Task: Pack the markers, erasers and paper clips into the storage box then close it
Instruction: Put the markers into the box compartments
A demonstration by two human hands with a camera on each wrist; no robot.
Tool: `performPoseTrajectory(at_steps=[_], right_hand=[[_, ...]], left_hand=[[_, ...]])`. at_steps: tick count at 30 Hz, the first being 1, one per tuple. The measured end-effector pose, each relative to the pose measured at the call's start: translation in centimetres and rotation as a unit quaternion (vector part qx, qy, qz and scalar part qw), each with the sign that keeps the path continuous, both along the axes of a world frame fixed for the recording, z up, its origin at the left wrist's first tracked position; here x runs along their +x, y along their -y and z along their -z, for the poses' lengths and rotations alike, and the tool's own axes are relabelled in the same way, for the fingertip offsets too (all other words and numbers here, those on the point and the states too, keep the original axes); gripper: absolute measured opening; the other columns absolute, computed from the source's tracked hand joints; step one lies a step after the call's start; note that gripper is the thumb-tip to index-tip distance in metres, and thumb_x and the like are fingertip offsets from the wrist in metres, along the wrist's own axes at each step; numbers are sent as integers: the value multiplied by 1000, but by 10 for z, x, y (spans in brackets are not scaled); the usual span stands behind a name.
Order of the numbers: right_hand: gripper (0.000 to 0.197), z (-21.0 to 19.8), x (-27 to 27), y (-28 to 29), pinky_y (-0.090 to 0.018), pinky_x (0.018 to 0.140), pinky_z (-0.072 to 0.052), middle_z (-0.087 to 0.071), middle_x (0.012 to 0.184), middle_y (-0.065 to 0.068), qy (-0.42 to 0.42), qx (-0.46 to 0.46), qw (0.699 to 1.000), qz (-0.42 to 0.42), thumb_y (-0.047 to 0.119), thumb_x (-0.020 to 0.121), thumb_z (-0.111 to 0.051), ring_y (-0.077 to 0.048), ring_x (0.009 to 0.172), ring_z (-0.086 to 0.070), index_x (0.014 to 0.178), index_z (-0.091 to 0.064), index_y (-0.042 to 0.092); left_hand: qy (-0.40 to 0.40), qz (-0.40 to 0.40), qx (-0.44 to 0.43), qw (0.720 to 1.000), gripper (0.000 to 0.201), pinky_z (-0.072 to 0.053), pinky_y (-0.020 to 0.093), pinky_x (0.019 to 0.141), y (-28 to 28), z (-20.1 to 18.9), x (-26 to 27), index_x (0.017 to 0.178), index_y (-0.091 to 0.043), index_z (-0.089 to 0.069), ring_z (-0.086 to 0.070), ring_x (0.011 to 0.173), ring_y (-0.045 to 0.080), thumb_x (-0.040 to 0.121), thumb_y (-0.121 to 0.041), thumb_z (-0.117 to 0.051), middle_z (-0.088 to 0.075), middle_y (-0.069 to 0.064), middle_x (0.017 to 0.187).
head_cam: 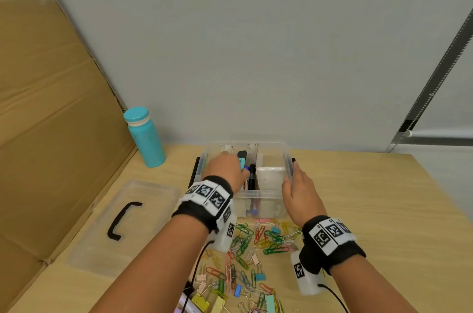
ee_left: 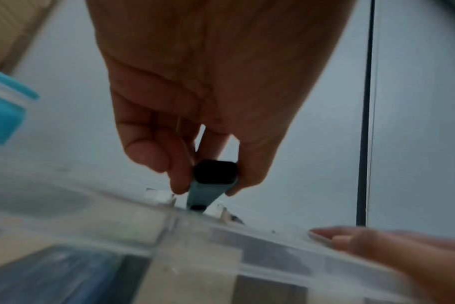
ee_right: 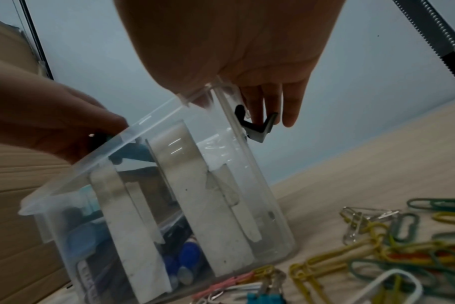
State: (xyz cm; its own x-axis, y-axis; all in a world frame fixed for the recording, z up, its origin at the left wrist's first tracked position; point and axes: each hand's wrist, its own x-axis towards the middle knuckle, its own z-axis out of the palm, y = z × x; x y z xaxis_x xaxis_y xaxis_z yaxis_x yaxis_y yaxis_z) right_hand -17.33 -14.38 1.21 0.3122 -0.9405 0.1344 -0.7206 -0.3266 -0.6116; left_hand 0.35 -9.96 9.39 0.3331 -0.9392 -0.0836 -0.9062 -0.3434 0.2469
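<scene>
At the near edge of the counter [head_cam: 371, 210]: loose paper clips [head_cam: 256, 243] in mixed colours, scattered with binder clips [head_cam: 259, 276] between the two forearms; more lie just in front of the storage box. A pastel marker [head_cam: 184, 303] shows partly at the bottom edge.

Left of these, flat on the counter: clear lid [head_cam: 122, 220] with black handle, apart from the box.

Mid-counter: storage box [head_cam: 258, 193], clear plastic, open, divided into compartments. Left compartment holds markers [head_cam: 252, 175] lying lengthwise; a white eraser [head_cam: 270, 175] sits in the right compartment.

Left hand [head_cam: 225, 169]: inside the left compartment, fingers [ee_left: 153, 152] and thumb pinching a teal marker [ee_left: 208, 185] with a black end, pointed down into the box.

Right hand [head_cam: 302, 192]: laid against the box's right wall, thumb over the rim, fingers straight, beside the black side latch [ee_right: 257, 127].

Far left, near the wall: teal bottle [head_cam: 144, 137], upright, beside a cardboard sheet [head_cam: 51, 107].
</scene>
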Motion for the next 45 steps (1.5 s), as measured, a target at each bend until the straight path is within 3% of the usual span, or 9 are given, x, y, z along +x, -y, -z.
performPoseTrajectory(at_steps=[8,13,16,19,25,30,34,38,45], right_hand=[[57,-1,-1,-1,-36,111,-34,-29,153,-8,-18,-16,1000,1,32,99,-28,-21,137,-32,151,-15,10],[57,0,-1,-1,-37,110,-35,-30,152,-8,-22,-26,999,-2,33,99,-28,-21,135,-33,150,-16,9],[58,2,-1,1,-38,109,-36,-32,151,-9,-31,-24,999,0,33,99,-27,-22,135,-34,150,-16,9],[57,2,-1,0,-39,109,-36,-31,152,-9,-38,-24,999,1,33,99,-27,-24,135,-34,150,-17,9],[65,-18,-1,-20,-45,117,-23,-12,158,-12,-89,-105,990,22,35,96,-38,-31,144,-15,150,-12,10],[38,-41,10,-82,-31,102,-38,-45,128,-2,-29,-213,973,-82,27,91,-50,-18,121,-38,127,-46,16],[9,-28,29,-129,-28,76,-50,-55,94,9,-87,-87,962,-244,27,93,-47,-8,87,-51,96,-55,24],[15,-7,52,-157,-35,77,-50,-60,101,4,-163,13,933,-321,25,93,-45,-16,92,-54,101,-57,21],[24,9,105,-150,-34,76,-43,-50,118,-2,-240,-32,906,-348,19,95,-41,-23,105,-49,115,-54,18]], left_hand=[[125,27,103,986,29,-46,31,78,30,11,-20,102,-14,-63,-63,99,24,97,-29,-38,-66,5,104],[23,52,39,998,43,-49,30,68,7,8,-7,90,-14,-63,-62,75,20,98,-40,-30,-63,2,81],[-35,73,-38,996,34,-49,28,67,-25,-1,7,100,-21,-64,-63,81,15,97,-38,-34,-66,-2,94],[-45,73,-86,993,32,-51,31,82,-66,-4,21,117,-27,-61,-59,94,10,96,-38,-39,-62,-9,115],[-42,69,-68,994,27,-44,21,74,-136,12,48,118,-31,-59,-48,76,0,95,-37,-45,-60,-16,111],[-93,100,30,990,17,-50,23,83,-179,44,66,104,-36,-61,-56,86,0,92,-28,-53,-57,-22,104],[-72,158,113,978,22,-46,22,90,-201,67,68,108,-35,-64,-54,101,3,89,-26,-56,-57,-16,112],[-32,209,118,970,27,-43,26,93,-209,83,59,114,-31,-61,-48,107,11,90,-20,-53,-50,-8,120],[73,258,74,961,28,-37,34,98,-215,88,61,116,-19,-59,-37,115,20,89,-20,-52,-42,-1,123]])
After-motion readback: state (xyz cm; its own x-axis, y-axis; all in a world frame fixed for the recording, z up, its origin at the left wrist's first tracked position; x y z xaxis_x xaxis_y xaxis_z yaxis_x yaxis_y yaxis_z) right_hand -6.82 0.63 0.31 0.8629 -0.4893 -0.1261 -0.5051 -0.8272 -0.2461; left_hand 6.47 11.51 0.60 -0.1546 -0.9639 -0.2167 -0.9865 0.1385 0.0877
